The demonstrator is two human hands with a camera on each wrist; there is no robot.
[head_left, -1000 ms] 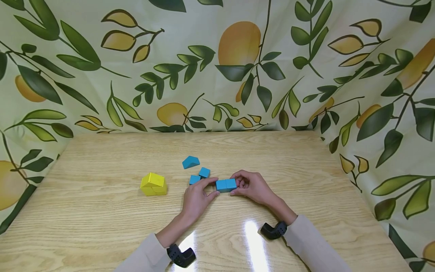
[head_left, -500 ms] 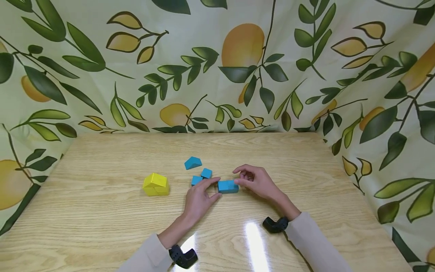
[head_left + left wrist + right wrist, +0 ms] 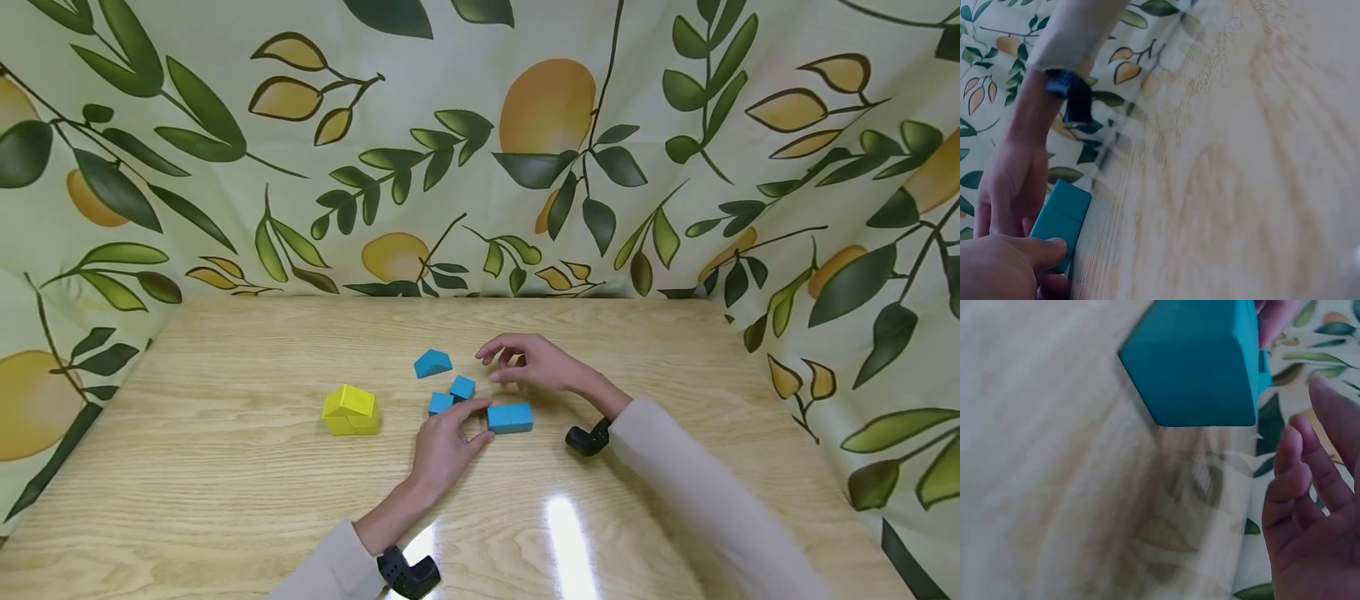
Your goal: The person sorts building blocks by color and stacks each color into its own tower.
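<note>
Two blue blocks stand side by side on the wooden table in the head view, flush against each other. My left hand pinches the left one at its left end, thumb in front and index finger behind. In the left wrist view the thumb lies against the blue block. Behind the pair, my right hand hovers with loosely bent fingers and nothing in them. Two small blue cubes sit beyond the left fingers, one partly hidden. Farther back lies a blue roof-shaped block.
At the left stands a yellow house shape built of blocks with a pitched top. The wooden table meets a leaf-patterned cloth at its back and sides.
My right hand has let go of the right end of the blue pair and moved back and left, behind it. The left hand stays at the pair. The head view has shifted slightly.
</note>
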